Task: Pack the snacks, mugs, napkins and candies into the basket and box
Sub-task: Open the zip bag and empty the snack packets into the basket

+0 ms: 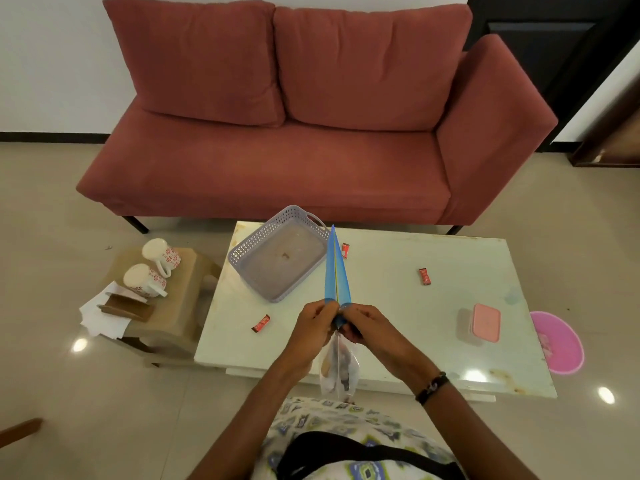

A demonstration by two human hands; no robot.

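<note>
My left hand (pixel 317 322) and my right hand (pixel 363 323) both grip a long blue clip (pixel 335 271) that pinches the top of a clear snack bag (pixel 337 370). The bag hangs below my hands over the table's near edge. The clip points away from me, toward the grey perforated basket (pixel 242 252), which stands open with nothing in it at the table's far left. Three red candies lie on the table: one by the basket (pixel 345 250), one in the middle (pixel 425 276), one at the near left (pixel 260 323). A pink-lidded box (pixel 479 322) sits at the right.
Two white floral mugs (pixel 152 268) and white napkins (pixel 104 317) with a brown holder (pixel 126 308) rest on a low side stool (pixel 180 306) left of the white table (pixel 398 306). A red sofa (pixel 294 133) stands behind. A pink round dish (pixel 559 342) lies on the floor at right.
</note>
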